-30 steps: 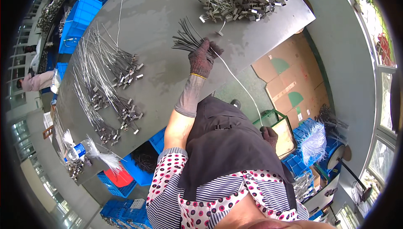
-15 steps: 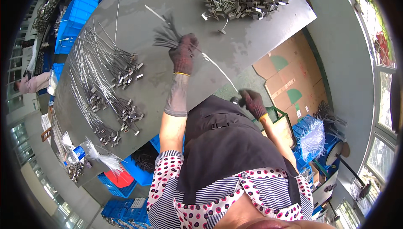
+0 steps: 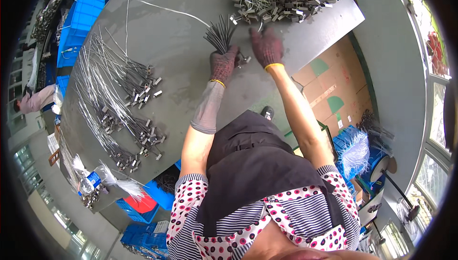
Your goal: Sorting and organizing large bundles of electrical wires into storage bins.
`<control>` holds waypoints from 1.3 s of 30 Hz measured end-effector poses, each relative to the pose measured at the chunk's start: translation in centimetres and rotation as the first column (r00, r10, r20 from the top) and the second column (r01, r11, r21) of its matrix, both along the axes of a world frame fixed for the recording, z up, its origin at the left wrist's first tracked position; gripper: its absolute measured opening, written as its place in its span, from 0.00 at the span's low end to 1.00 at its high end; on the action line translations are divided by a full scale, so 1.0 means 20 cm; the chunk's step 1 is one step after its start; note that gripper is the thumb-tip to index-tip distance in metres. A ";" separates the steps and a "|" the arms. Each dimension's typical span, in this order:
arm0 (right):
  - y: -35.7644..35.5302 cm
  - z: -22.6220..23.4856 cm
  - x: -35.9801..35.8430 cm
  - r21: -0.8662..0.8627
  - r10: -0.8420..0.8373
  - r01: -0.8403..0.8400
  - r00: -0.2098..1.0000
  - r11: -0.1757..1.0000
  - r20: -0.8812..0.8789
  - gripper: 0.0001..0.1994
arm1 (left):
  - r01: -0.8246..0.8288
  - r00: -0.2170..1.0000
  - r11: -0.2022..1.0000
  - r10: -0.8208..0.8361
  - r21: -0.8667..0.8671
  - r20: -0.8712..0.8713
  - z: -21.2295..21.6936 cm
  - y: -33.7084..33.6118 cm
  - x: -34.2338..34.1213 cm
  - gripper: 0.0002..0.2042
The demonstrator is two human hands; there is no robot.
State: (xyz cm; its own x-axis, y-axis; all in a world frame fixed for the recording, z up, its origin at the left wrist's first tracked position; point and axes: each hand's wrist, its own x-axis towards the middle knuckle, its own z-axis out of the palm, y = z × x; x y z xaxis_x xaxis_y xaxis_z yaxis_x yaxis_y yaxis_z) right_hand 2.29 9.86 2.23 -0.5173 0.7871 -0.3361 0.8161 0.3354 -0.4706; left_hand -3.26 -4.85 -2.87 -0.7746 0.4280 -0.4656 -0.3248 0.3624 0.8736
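dark strands (image 3: 220, 40) are clasped by the left hand (image 3: 223, 64), with the right hand (image 3: 267, 48), grip unclear, outstretched below piled upper-right cables (image 3: 288, 0).

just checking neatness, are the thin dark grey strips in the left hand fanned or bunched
Fanned: the thin dark grey strips spread apart at their free ends, narrowing toward the gloved left hand.
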 end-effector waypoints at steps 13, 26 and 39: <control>0.14 -0.31 0.38 -0.322 -0.143 -0.028 0.858 0.946 -0.493 0.16 | -0.411 0.852 0.894 0.308 0.179 0.423 -0.02 -0.03 0.06 0.09; -0.12 0.06 1.87 -0.824 -0.274 -0.098 0.915 0.558 -0.295 0.14 | -0.490 0.572 0.678 -0.223 0.547 0.789 -0.35 0.43 0.53 0.09; -0.34 -0.23 2.78 -0.564 -0.400 0.319 0.916 0.762 -0.023 0.12 | -0.510 0.757 0.676 0.059 0.532 0.650 0.04 0.40 0.55 0.10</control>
